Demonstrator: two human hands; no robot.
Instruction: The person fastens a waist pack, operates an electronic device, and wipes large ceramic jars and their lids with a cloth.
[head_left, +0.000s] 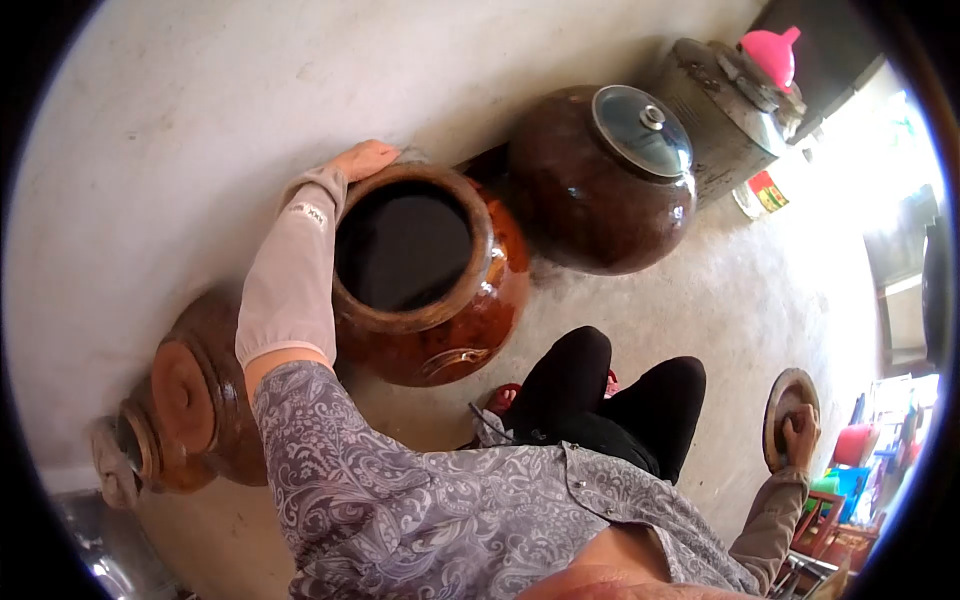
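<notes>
While the left hand (362,158) lies flat over the far rim of the open brown jar (425,275), not clenched, probably to steady it against the wall (200,90), the right hand (800,425) is held out to the side and grips a round clay lid (790,415) by its knob, away from the mouth. The jar stands on the floor (760,290) between a second jar with a glass lid (640,130) and a third jar (195,400), closed with a clay lid, near the elbow.
</notes>
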